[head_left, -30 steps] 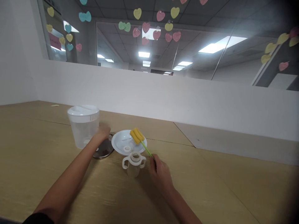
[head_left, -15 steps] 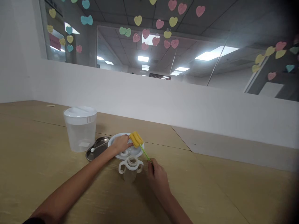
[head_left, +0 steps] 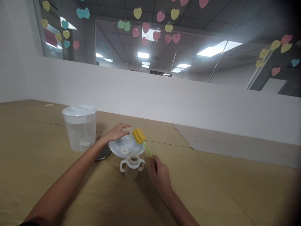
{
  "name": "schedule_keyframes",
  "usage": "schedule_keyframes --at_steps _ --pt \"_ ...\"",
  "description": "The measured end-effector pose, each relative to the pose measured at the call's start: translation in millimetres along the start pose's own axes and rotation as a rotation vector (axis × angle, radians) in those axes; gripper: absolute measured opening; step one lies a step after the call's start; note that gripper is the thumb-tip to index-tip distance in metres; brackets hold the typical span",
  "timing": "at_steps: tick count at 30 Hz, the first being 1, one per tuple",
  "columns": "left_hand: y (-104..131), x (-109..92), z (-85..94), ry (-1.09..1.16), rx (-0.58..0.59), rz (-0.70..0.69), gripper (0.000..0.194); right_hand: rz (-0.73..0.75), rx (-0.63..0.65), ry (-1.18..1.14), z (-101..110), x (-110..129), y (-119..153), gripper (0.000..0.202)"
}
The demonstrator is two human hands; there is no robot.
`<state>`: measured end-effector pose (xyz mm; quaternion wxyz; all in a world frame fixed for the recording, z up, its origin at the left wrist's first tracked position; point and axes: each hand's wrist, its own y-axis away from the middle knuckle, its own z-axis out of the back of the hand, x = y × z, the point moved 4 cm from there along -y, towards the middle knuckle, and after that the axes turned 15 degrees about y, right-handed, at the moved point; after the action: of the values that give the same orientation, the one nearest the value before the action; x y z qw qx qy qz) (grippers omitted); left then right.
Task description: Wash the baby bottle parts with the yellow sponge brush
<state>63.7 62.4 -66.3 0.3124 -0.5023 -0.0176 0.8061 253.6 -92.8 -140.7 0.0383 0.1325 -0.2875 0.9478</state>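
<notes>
Sponge brush [head_left: 139, 135] in right hand [head_left: 161, 176], bottle [head_left: 131, 173] apart, near plate rim [head_left: 113, 150]

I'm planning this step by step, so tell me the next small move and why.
I'd probably have the right hand bring the yellow sponge brush over the two-handled bottle: that hand holds the brush by its green stick, the bottle stands upright with its mouth open, and the sponge is raised, apart from it.

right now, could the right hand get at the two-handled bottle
Probably yes: the two-handled bottle stands close to the right hand, with nothing visible between them. That hand grips the sponge brush, though, so a full grasp may need that set down first.
</notes>
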Motion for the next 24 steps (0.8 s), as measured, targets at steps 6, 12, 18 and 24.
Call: schedule_keyframes --at_steps 6,12,18,24 --pt "3 -6 -0.4 0.724 -0.193 0.102 0.038 0.079 -0.005 -0.021 0 7 3 0.031" --pt "13 -30 -21.1 0.78 -0.052 0.097 0.031 0.085 -0.061 0.004 2 2 1 0.032" --pt "15 -36 -21.6 0.536 -0.131 -0.023 0.039 0.212 -0.188 0.053 0 -1 3 0.031" --pt "18 -33 -31.2 0.547 0.07 0.023 0.034 0.199 -0.139 -0.106 1 1 5 0.031"
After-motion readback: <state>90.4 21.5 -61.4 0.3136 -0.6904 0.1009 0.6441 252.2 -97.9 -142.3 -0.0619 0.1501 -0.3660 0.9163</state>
